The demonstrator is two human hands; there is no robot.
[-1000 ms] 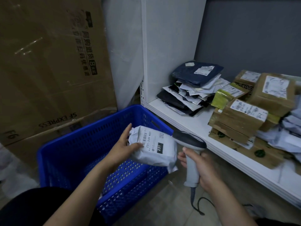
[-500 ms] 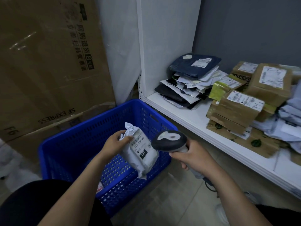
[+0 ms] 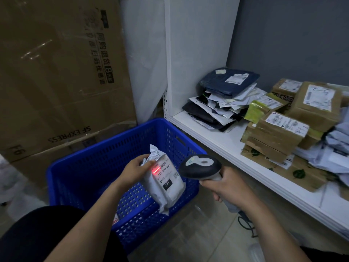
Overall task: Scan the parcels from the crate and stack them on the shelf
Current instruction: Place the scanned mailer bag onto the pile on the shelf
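Red scan light [image 3: 156, 170] newly falls across the parcel [image 3: 168, 188] label [image 3: 167, 168]; left fingers [image 3: 146, 163] pinch its top, right fingers [image 3: 209, 183] wrap the scanner [image 3: 200, 167], probably mid-read, shelf [image 3: 211, 135] next.

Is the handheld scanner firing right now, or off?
On. A red line of light glows across the barcode label of the white plastic parcel in the left hand, where the dark grey handheld scanner points.

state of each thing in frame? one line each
left hand: grips white parcel at top end
white parcel: held over blue crate, label up, red scan light on label
right hand: grips scanner handle
scanner: aimed at the label
blue crate: on floor, open-topped
shelf: holds stacked mailers and boxes
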